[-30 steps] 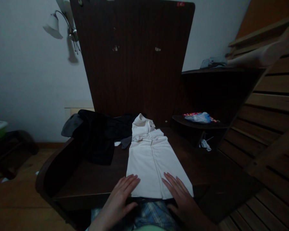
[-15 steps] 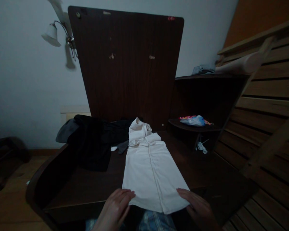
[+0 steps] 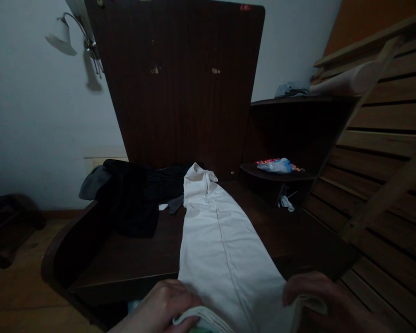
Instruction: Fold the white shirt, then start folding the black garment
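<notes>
A folded white shirt [image 3: 222, 249] lies lengthwise on the dark wooden table [image 3: 131, 259], its collar at the far end. Its near hem is lifted off the table edge toward me. My left hand [image 3: 159, 307] is closed on the hem's left corner. My right hand [image 3: 315, 298] is closed on the right corner, fingers curled over the cloth. Both hands are at the bottom of the view.
A heap of dark clothes [image 3: 131, 194] lies on the table's far left. A tall dark board [image 3: 176, 88] stands behind. A small shelf [image 3: 263, 175] holds a blue bag [image 3: 275, 165]. Wooden slats [image 3: 384, 152] run along the right. A wall lamp [image 3: 72, 37] hangs at upper left.
Both hands went from lying flat on the shirt's near end to gripping its corners. The hem has been lifted and drawn toward me.
</notes>
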The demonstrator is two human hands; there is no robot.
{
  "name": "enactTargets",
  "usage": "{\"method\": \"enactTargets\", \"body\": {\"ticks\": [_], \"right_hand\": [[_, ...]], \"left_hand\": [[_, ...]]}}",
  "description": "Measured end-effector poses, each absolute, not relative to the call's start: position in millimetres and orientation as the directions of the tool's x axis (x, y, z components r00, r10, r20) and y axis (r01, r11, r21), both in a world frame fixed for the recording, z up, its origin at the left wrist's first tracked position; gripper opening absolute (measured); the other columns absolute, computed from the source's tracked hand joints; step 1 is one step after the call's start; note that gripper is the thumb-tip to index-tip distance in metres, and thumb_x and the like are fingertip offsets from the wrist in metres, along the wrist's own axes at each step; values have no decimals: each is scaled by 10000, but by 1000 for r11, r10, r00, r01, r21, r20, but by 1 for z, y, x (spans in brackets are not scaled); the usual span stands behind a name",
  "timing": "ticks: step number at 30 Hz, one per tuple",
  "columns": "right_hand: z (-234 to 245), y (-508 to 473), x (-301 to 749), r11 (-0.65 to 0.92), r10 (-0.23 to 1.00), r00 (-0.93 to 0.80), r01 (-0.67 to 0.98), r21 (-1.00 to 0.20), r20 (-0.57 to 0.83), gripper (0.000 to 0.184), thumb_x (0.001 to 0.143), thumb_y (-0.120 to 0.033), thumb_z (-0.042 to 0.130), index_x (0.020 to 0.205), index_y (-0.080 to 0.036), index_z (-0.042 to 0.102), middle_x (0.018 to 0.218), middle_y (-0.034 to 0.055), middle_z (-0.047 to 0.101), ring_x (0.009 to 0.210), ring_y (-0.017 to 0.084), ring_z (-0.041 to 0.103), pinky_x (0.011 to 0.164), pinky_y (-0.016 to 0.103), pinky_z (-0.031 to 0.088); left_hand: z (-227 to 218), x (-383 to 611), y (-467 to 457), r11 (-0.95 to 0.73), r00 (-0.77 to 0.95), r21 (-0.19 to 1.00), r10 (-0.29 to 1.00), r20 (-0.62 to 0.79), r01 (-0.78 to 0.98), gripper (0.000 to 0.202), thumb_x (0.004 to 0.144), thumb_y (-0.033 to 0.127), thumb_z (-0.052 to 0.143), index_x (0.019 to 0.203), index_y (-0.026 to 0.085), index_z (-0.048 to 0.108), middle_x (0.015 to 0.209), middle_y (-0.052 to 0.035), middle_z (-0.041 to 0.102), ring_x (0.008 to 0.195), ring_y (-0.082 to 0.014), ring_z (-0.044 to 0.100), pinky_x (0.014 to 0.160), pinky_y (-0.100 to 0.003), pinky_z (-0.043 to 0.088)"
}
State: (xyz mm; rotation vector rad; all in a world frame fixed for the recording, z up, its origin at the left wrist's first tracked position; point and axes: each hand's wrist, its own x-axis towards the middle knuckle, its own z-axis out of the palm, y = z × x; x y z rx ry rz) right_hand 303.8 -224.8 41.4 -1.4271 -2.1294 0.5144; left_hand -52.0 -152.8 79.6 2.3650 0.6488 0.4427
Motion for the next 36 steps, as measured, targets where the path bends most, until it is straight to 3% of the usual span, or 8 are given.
{"method": "enactTargets", "body": {"ticks": [4, 11, 15, 20, 27, 36], "right_hand": [[64, -197, 303, 274, 960, -227, 650, -709, 163, 198, 728, -337, 523, 755, -215, 676, 713, 48, 662, 643, 174, 604, 608, 256, 474], [68, -87, 305, 216, 965, 7, 545, -810, 262, 345, 689, -436, 507, 849, -150, 614, 771, 42, 621, 701, 172, 556, 624, 261, 439], [38, -36, 303, 167, 973, 22, 626, -762, 231, 235, 635, -347, 514, 732, -152, 601, 658, 11, 591, 647, 161, 530, 617, 264, 419], [-1, -22, 304, 123, 948, 145, 657, -744, 284, 233, 662, -372, 494, 700, -161, 586, 642, 6, 587, 640, 166, 525, 618, 270, 412], [-9, -11, 308, 122, 916, 214, 657, -744, 339, 291, 700, -439, 443, 642, -174, 549, 586, 3, 551, 596, 155, 490, 563, 257, 388], [-8, -2, 298, 76, 901, 258, 697, -713, 348, 285, 748, -416, 393, 653, -183, 527, 625, 30, 586, 624, 169, 528, 582, 261, 388]], "left_hand": [[88, -43, -127, -612, 743, 697, 647, 171, 373, 290, 831, 406, 437, 876, 222, 656, 751, -3, 655, 691, -135, 571, 665, -193, 440], [63, 0, -5, -521, 466, 775, 819, 336, 357, 313, 784, 365, 460, 770, 100, 626, 694, -29, 613, 636, -137, 525, 579, -208, 402], [28, 12, 47, -467, 361, 718, 879, 312, 516, 177, 715, 255, 511, 686, 115, 615, 611, -18, 594, 602, -147, 528, 598, -229, 393], [0, 10, 53, -474, 335, 708, 879, 340, 523, 202, 768, 269, 454, 711, 132, 591, 629, -19, 586, 617, -140, 528, 598, -216, 376], [-1, 10, 46, -522, 239, 654, 847, 475, 547, 248, 827, 312, 388, 755, 143, 555, 615, -9, 552, 590, -133, 514, 565, -202, 340], [2, 18, 58, -439, 172, 699, 891, 421, 565, 191, 795, 283, 458, 769, 127, 566, 662, -39, 588, 636, -157, 542, 601, -229, 373]]}}
